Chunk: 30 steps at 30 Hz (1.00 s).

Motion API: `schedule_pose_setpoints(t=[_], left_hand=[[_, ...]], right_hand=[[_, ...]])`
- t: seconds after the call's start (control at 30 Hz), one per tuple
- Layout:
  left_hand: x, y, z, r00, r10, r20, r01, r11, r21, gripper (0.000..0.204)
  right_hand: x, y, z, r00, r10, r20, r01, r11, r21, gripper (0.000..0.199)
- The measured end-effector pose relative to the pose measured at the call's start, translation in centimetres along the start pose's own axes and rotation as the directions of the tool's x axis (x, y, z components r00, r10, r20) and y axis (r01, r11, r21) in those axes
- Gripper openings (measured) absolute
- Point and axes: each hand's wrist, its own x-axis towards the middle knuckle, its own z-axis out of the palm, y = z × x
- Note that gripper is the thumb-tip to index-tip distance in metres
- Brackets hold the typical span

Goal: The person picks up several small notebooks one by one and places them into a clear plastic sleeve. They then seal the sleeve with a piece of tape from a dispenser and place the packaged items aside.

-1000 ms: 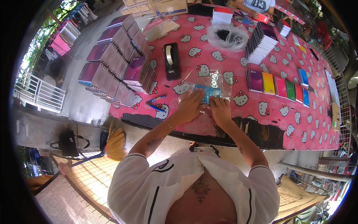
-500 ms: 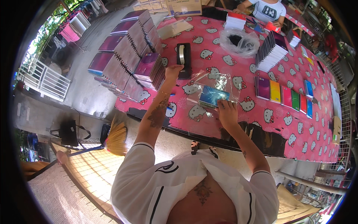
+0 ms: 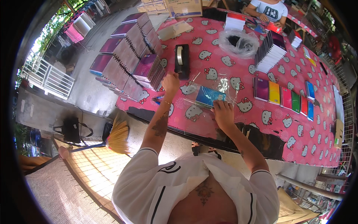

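Note:
A small blue spiral notebook (image 3: 208, 95) lies on a sheet of clear plastic film (image 3: 192, 121) whose upper part stands up, crinkled and shiny. My right hand (image 3: 223, 113) grips the notebook's near right corner, with its fingers over the cover and film. My left hand (image 3: 170, 82) is closed in a pinch just in front of a black tape dispenser (image 3: 182, 71) holding a pale roll. Whatever is between its fingertips is too small to make out. Beside my left wrist lie blue pens or similar slim items (image 3: 158, 99).
Tall stacks of purple spiral notebooks (image 3: 147, 69) stand at the left. A clear plastic bag (image 3: 238, 44), another notebook stack (image 3: 270, 52) and a row of colourful notebooks (image 3: 285, 97) sit to the right. Across the table a person (image 3: 266, 13) handles a red item.
My left hand has drawn back from the tape dispenser toward me and a little left. My right hand stays on the blue notebook.

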Motion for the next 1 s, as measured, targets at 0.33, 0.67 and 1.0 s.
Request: schedule_pose_setpoints(t=[0.33,0.67,1.0], left_hand=[[-9.2,9.3,-1.0,0.757,0.387,0.527,-0.205,0.906,-0.37,0.036],[-11.1,7.8,-1.2,0.735,0.402,0.546,-0.536,0.838,0.104,0.049],[-1.7,-0.3,-9.8,0.774,0.567,-0.282,-0.357,0.758,0.545,0.044]], right_hand=[[0.1,0.3,0.1,0.999,-0.012,-0.032,0.014,0.997,0.081,0.036],[0.6,0.4,-1.6,1.0,-0.029,0.01,0.027,0.984,0.178,0.055],[3.8,3.5,-3.2,0.966,-0.074,0.248,-0.02,0.934,0.358,0.051]])
